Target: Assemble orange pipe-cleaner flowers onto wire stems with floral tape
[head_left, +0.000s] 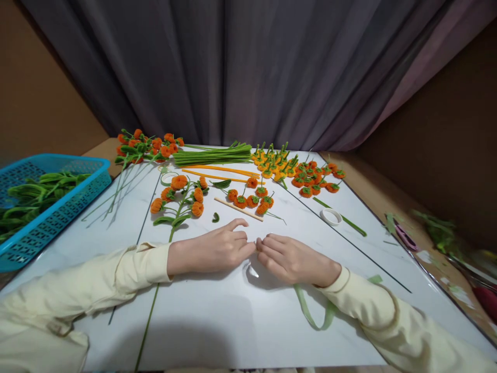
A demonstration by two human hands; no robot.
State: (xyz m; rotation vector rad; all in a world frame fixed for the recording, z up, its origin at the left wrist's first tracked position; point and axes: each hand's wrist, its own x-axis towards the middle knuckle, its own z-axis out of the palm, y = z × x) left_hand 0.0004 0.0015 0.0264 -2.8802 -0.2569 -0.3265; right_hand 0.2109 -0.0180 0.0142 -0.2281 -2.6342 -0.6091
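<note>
My left hand [223, 248] and my right hand [293, 257] meet fingertip to fingertip over the table's middle. Both are closed in a pinch, and whatever lies between the tips is too small to make out. A shiny clear loop or scrap [252, 270] shows just below them. Under my right wrist runs a pale green strip of tape [305, 305]. Beside my left hand lies a stem of orange pipe-cleaner pumpkins with green leaves [178, 207], its stalk passing under my left forearm. A short green curl [215, 217] and a thin wooden stick [238, 209] lie beyond my hands.
A blue basket [54, 217] of green leaves stands at left. Along the back are green pipe cleaners [213, 155], yellow pieces [274, 163] and orange pumpkins [314, 176]. A white tape roll [331, 216] lies at right, with purple-handled scissors [405, 235] near the edge.
</note>
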